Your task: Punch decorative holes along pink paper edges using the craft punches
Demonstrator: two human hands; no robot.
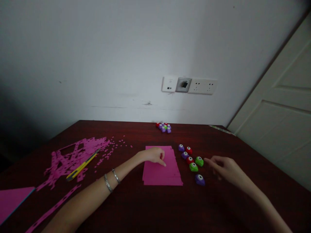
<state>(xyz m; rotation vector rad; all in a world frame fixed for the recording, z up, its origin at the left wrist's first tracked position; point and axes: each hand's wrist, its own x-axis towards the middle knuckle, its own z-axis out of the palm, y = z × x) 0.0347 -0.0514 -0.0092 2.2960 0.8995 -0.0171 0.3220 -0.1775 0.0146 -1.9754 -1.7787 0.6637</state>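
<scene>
a left hand (155, 156), fingers curled, lies over a stack of pink sheets (162, 176) mid-table (126, 207); whether its grip holds anything cannot be told. the right hand (222, 165), grip loosely open with nothing visible in it, reaches beside a green eyed piece (199, 161). cutting appears well advanced at left, where holed pink strips (73, 158) heap under a yellow cutter (84, 165). one cluster of eyed pieces (164, 127) sits bunched near the wall (116, 64); seven pieces, the green one included, lie loosely spaced right of the stack, seemingly not yet bunched.

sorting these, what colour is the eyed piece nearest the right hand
The eyed piece is mostly green; head view.
</scene>
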